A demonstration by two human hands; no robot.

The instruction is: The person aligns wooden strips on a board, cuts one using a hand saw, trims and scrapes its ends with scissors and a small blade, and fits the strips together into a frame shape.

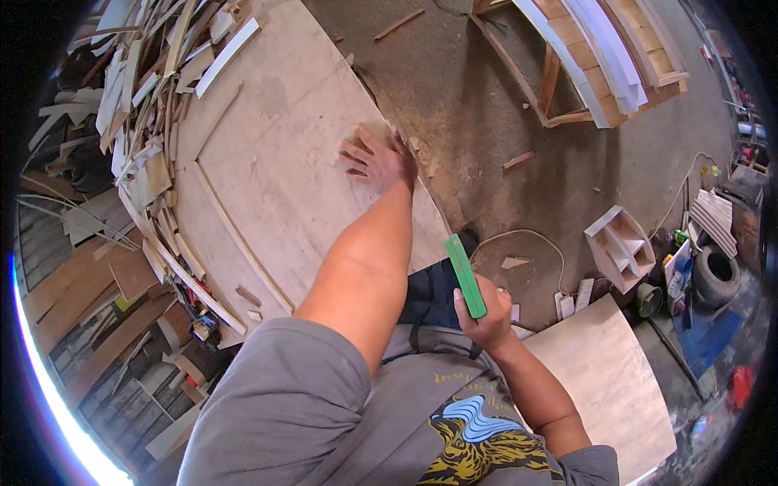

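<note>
Plywood sheet (284,121) lies before me in the head view. Leaning too hard on its edge could, I judge, make it tip or slip. My left hand (374,162) spreads over that edge, fingers loose, arm stretched across; my right hand (493,314), elbow bent, grips a green tool (466,279) by its near corner, contact unclear.

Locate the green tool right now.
In the head view, the green tool is right of centre, in the right hand, beside the near corner of the large board.
</note>
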